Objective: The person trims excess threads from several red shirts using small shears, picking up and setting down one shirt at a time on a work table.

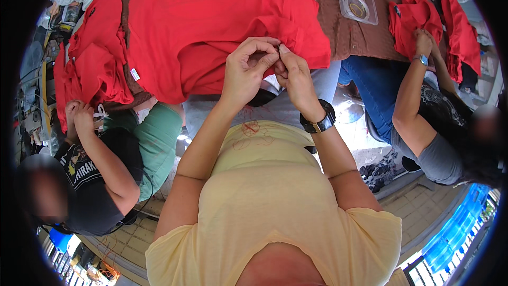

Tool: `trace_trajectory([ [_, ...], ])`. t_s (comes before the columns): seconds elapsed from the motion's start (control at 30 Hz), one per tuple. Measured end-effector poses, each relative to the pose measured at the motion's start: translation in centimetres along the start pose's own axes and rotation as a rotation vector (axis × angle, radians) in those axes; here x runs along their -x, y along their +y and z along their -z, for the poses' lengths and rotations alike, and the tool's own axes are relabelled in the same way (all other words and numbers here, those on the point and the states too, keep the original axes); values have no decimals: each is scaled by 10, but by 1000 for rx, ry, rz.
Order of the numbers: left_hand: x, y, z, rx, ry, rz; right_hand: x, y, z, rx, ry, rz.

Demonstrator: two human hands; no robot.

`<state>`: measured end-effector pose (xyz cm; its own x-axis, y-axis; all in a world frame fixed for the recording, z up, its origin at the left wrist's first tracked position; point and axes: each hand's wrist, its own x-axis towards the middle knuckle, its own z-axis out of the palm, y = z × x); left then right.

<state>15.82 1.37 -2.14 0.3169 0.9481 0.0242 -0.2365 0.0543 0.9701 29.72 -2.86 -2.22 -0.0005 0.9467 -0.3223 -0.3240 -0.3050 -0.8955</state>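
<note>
My left hand [244, 70] and my right hand [297, 74] meet at the near edge of a red garment [206, 21]. Thumbs and fingers are closed in a pinch on both sides, the fingertips touching or nearly so. Whatever lies between them is too small or hidden to make out. The red cloth spreads flat over the table in front of me, its near edge bunched in loose folds right behind my fingers. A dark watch [320, 120] sits on my right wrist. Loose red thread [251, 132] lies on the lower front of my yellow shirt.
A brown quilted cloth [341, 37] covers the table. On it stands a clear plastic box [358, 6] with ring-shaped things inside. One co-worker [106, 159] sits at my left and another [423, 122] at my right, each with hands on red fabric. Blue plastic [457, 228] lies behind, at right.
</note>
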Motion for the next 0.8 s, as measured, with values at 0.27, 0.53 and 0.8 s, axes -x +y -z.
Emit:
trace_trajectory([
  [0.27,36,66,6,-617,-406,-82,15,-35,25,384,393,389],
  [0.53,-21,11,-16,-372,-19,-194,-7,-20,22,339,297,361],
  [0.8,-26,-1,-18,-107,-24,-21,-3,-23,22,436,263,413],
])
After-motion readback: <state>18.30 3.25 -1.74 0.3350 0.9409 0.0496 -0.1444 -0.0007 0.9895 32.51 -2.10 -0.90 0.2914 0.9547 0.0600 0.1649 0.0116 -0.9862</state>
